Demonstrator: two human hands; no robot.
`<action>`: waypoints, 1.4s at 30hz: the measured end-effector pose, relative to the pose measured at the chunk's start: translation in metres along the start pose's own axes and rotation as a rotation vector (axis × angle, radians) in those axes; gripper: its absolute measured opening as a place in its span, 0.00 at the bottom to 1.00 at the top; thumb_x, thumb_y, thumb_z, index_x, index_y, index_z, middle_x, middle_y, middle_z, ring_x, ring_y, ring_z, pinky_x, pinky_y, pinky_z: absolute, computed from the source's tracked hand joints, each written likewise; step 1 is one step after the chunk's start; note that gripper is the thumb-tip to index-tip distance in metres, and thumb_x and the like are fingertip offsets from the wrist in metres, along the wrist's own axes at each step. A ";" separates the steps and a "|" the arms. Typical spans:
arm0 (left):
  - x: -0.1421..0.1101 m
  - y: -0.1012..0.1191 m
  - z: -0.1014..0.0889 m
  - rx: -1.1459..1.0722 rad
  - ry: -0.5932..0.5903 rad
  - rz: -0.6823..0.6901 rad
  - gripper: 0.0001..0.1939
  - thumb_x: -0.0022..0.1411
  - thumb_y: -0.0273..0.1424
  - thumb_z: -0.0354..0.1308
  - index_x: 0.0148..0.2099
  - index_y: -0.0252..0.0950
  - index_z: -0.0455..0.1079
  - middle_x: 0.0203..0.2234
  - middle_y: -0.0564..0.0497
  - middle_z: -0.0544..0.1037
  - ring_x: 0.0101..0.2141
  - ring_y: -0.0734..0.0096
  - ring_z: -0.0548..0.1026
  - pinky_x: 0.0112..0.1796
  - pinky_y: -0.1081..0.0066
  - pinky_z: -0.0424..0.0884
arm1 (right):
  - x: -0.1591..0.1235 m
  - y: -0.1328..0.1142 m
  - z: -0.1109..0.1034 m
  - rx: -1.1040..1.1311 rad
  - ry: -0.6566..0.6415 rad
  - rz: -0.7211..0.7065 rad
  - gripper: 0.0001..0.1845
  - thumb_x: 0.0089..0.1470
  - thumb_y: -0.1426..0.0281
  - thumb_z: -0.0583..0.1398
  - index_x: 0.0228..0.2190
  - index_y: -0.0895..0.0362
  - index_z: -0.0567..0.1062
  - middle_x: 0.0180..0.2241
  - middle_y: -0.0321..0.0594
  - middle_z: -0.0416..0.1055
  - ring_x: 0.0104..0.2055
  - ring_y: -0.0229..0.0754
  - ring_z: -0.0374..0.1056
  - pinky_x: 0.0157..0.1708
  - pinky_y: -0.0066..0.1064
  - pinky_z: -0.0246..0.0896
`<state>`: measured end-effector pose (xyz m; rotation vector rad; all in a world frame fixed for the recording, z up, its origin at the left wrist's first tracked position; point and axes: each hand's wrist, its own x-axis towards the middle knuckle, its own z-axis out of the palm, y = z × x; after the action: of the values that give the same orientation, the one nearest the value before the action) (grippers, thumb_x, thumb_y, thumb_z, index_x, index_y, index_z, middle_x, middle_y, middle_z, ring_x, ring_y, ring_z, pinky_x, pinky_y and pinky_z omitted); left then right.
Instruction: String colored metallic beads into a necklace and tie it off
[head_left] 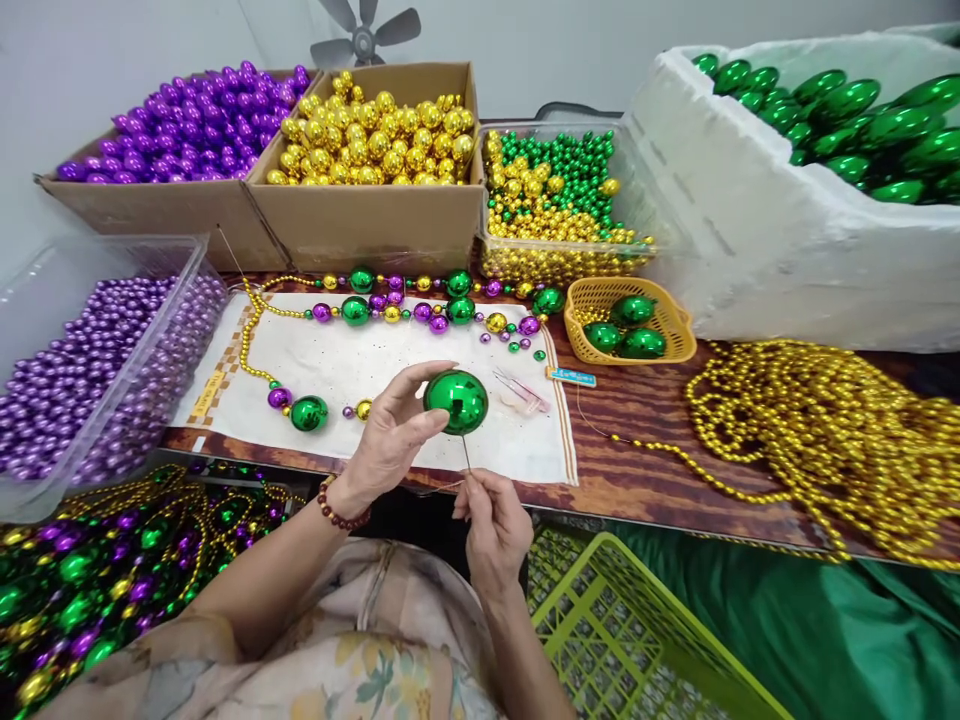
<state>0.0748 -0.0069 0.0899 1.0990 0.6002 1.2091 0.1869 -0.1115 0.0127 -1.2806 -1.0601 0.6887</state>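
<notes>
Green bead (456,402) held over white cloth (517,455), right of cloth's middle. Outline reads nearly round, so can't tell long axis; needle (466,455) runs up from right fingertips, tilted slightly left, to bead's lower side. Can't tell how far in. Bead glossy, mirror-like, dark reflections, pale highlights. Left hand (394,425) half open, curled round bead's left side, thumb and fingers gripping it. Right hand (495,525) nearly closed, pinching needle, just in front of cloth's near edge. Multicolour strand (356,310) along cloth's far side; orange basket (679,343) just past cloth's far right corner.
</notes>
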 end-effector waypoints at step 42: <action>0.153 -0.088 -0.002 1.570 -0.396 -0.055 0.17 0.69 0.24 0.48 0.56 0.36 0.70 0.51 0.41 0.72 0.48 0.57 0.73 0.47 0.63 0.68 | 0.023 0.027 -0.040 0.284 0.214 0.437 0.16 0.52 0.58 0.68 0.27 0.59 0.76 0.21 0.36 0.71 0.20 0.33 0.62 0.19 0.23 0.51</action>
<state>0.1568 0.1401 0.0358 2.4863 1.2886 0.2278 0.2357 -0.1026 -0.0057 -1.3112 -0.4870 0.9686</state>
